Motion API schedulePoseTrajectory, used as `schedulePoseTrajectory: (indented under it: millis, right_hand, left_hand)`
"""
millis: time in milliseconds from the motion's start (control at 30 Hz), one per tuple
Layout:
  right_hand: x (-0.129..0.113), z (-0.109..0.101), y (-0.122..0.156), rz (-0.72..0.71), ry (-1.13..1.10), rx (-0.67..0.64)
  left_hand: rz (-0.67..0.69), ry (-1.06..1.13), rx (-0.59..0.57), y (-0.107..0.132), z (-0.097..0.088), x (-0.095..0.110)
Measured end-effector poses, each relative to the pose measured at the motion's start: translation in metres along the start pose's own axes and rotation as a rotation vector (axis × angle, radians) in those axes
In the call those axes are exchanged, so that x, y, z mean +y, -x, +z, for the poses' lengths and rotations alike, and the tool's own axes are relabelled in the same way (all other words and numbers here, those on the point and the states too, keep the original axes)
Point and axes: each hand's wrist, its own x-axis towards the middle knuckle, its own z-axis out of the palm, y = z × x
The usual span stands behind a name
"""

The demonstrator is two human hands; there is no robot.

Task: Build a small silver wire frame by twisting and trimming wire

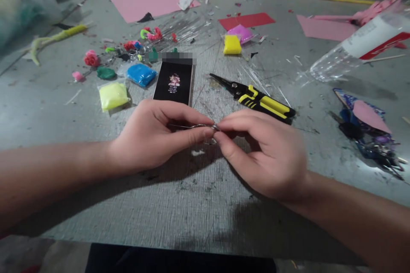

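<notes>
My left hand (153, 136) and my right hand (265, 153) meet just above the grey table (192, 196), near its front. Both pinch a thin metal wire (200, 126) that runs between their fingertips. The left thumb and forefinger close on its left part, and the right fingertips grip its right end. Yellow-and-black pliers (256, 98) lie just behind my right hand. A phone (174, 82) with a lit screen lies behind my left hand.
Lumps of clay lie at the back left: pale yellow (112, 96), blue (141, 74), green (106, 72). A yellow lump (232, 45) and a magenta one (241, 32) sit mid-back. Pink paper (147, 2), red paper (246, 20), a clear bottle (361, 45) and a cluttered bag (368, 130) stand around.
</notes>
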Motion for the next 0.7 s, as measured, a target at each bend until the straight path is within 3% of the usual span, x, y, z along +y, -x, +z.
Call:
schedulePoseTrajectory:
  millis: [267, 500, 700]
  right_hand:
    - [0.004, 0.002, 0.001, -0.149, 0.182, 0.048]
    - [0.004, 0.007, 0.0, -0.02, 0.119, 0.055]
    - [0.001, 0.011, -0.001, -0.005, 0.108, 0.089]
  left_hand:
    - [0.005, -0.089, 0.021, -0.003, 0.002, -0.001]
    - [0.023, -0.076, 0.045, -0.004, 0.005, -0.002]
    - [0.025, -0.08, 0.072, -0.003, 0.006, 0.0]
